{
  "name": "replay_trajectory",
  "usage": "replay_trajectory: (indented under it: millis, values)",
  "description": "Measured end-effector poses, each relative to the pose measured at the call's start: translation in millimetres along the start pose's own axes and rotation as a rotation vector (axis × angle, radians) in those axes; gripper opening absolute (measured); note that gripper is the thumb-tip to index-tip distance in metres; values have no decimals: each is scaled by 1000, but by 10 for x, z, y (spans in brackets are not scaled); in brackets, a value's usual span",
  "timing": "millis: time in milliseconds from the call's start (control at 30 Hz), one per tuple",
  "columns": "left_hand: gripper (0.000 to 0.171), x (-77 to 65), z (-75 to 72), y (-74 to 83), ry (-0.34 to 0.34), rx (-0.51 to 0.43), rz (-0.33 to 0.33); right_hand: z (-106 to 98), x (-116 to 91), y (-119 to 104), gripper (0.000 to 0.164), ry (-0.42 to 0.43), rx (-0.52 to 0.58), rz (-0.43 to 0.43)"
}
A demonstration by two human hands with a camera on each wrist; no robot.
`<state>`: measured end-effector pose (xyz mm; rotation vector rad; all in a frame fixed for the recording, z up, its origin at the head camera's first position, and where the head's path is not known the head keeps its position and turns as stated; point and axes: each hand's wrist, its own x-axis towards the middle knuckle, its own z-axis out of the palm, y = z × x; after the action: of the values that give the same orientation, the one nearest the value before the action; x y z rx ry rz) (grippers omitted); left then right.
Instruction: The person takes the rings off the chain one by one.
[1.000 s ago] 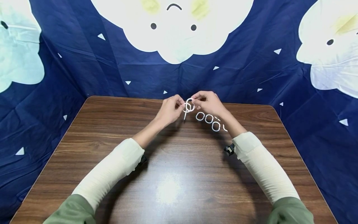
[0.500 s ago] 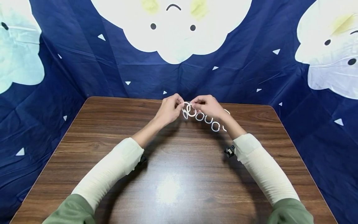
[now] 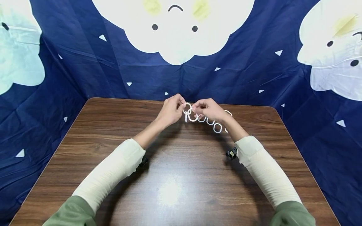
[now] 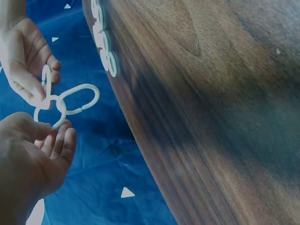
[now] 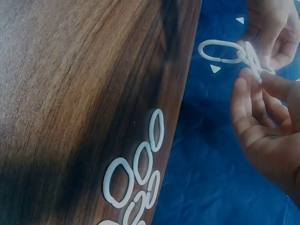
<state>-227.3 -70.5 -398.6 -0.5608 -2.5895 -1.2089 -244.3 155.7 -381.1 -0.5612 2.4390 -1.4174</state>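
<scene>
Above the table's far edge, my left hand (image 3: 170, 109) pinches a white oval split ring (image 4: 64, 114) between thumb and fingers. A second white split ring (image 4: 98, 95) is looped through it and hangs down freely, its small gap visible. To the right, my right hand (image 3: 211, 110) pinches a third white ring (image 4: 48, 80) that crosses the left-hand ring. In the right wrist view this ring (image 5: 253, 63) is seen nearly edge-on, its far end partly hidden by fingers. The fingertips of both hands are close together.
Several loose white split rings (image 5: 108, 183) lie in a cluster on the wooden table (image 3: 169, 150), below and right of the right hand, partly hidden by the right forearm. A dark blue curtain (image 3: 113, 78) with cloud prints rises behind the table's far edge.
My right hand has come down slightly, and its ring has dropped from above the left-hand ring to lower right of it. The hanging ring has swung. My left hand has barely moved.
</scene>
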Motion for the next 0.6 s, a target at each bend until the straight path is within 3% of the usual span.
replay_trajectory:
  millis: [600]
  values:
    - [4, -7, 26, 3, 16, -16, 32, 52, -11, 6, 15, 4, -14, -2]
